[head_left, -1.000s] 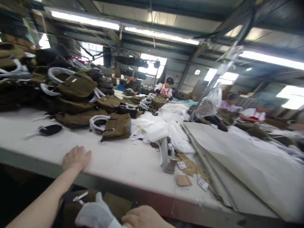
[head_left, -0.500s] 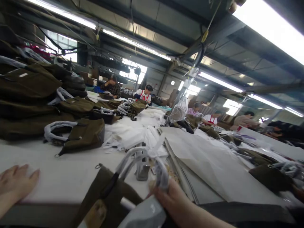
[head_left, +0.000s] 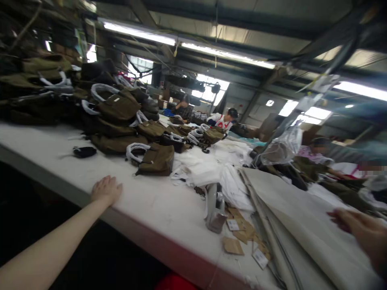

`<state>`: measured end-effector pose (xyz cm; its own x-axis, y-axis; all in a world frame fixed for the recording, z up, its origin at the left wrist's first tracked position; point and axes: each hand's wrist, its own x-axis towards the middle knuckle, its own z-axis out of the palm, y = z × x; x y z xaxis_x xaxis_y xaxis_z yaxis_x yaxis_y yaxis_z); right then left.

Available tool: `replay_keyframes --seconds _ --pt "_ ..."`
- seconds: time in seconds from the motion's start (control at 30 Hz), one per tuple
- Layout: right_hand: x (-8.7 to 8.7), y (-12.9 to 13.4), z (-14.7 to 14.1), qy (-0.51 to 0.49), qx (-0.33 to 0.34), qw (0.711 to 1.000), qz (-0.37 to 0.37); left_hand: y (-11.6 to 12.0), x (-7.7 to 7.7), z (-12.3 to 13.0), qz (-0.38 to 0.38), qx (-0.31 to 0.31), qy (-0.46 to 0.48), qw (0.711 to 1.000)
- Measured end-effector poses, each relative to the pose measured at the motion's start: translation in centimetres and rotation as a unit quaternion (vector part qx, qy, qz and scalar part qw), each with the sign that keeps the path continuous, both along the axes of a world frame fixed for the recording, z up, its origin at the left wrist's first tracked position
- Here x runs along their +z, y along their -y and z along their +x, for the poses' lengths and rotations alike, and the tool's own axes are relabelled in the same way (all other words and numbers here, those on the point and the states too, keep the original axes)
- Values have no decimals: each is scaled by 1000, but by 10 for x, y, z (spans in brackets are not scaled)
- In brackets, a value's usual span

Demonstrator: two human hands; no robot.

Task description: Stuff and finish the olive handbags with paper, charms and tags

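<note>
My left hand (head_left: 105, 191) lies flat on the front edge of the white table (head_left: 145, 201), fingers extended, holding nothing. Beyond it stands an olive-green handbag (head_left: 159, 160) with wrapped handles, apart from the fingers. A small black pouch-like item (head_left: 84, 152) lies farther left. My right hand (head_left: 359, 233) is up at the right, over the pale sheet (head_left: 302, 205). Its fingers point left, somewhat blurred, with no object visible in them. Between my hands sits a grey tape dispenser (head_left: 215, 209), with brown paper tags (head_left: 232, 245) beside it.
Stacked olive handbags (head_left: 121, 106) fill the back left. White wrapping material (head_left: 202, 167) is heaped mid-table. A long pole or roll edge (head_left: 266, 217) runs beside the pale sheet. A slanted post with a clear plastic bag (head_left: 284, 147) rises at the right. Co-workers (head_left: 223, 119) sit beyond.
The handbag that my right hand held by its wrapped handle is out of view. My right hand has moved to the right. The view has swung right-to-left, showing more of the left table.
</note>
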<state>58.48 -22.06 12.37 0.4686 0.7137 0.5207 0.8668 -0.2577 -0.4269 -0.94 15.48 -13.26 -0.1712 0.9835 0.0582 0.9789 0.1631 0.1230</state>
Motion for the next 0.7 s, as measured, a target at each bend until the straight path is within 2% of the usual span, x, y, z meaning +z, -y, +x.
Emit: replay_keyframes --seconds 0.07,0.13,0.17,0.23,0.3,0.37,0.43,0.6,0.7 --pt "-51 -17 -33 -13 26 997 -78 0 -2 -2 11 -7 -5 1000" --pt "-112 -24 -79 16 107 985 -133 -1 -6 -5 19 -11 -9 1000" --pt "-142 -25 -102 47 154 978 -130 -1 -8 -6 21 -13 -10 1000" --pt "-192 -24 -138 124 194 967 -109 0 -10 -6 26 -17 -11 999" --pt "-228 -23 -152 172 223 952 -121 1 -9 -6 33 -19 -9 999" --pt "-251 -23 -144 183 240 941 -157 2 -9 -5 39 -21 -4 999" --pt "-262 -23 -124 164 232 940 -190 2 -8 -5 42 -23 5 999" --pt "-265 -30 -59 86 194 942 -260 3 -7 -1 35 -30 47 998" --pt "-268 -45 -25 68 139 960 -236 6 -1 2 31 -20 89 995"
